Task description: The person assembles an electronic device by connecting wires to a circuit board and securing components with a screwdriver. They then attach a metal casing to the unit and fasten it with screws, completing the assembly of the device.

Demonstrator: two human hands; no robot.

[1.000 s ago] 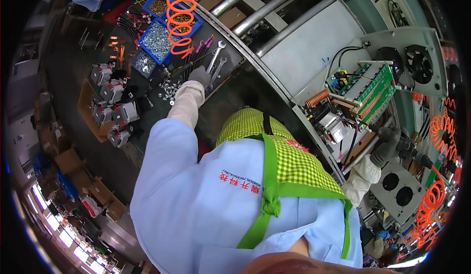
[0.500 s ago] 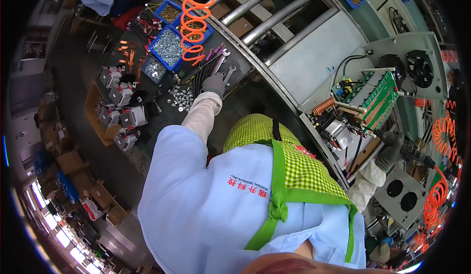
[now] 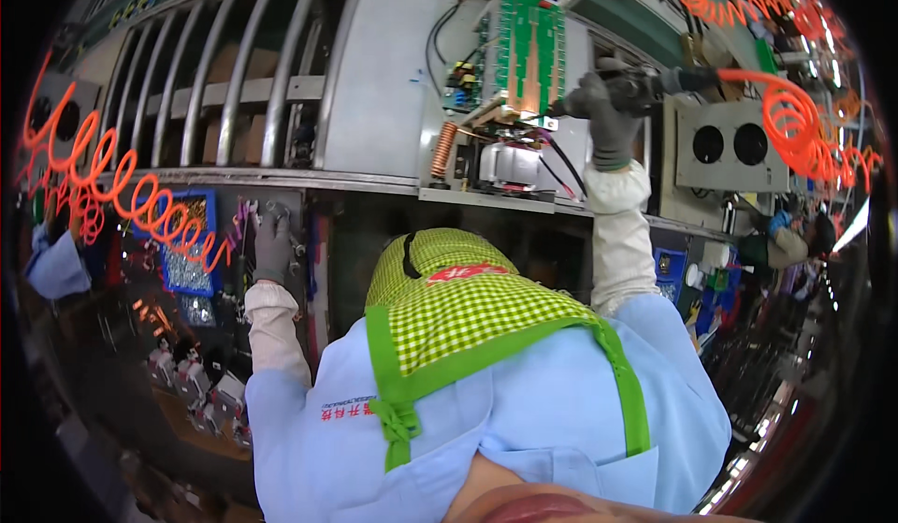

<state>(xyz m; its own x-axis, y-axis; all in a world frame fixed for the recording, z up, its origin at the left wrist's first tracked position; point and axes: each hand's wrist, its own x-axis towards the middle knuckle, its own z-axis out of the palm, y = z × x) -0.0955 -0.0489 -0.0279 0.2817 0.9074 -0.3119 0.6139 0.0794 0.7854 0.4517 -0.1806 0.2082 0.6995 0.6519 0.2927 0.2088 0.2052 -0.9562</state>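
Gripping a black tool, the gloved right hand is curling its fingers around the body, which is sitting between the green circuit board and a grey panel with two round black openings. An orange coiled hose is trailing from the tool's rear. The gloved left hand is resting near the blue trays; whether its fingers are grasping anything, I cannot tell.

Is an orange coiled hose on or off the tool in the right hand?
On: the orange hose runs into the dark fitting at the end of the black tool that the right hand grips.
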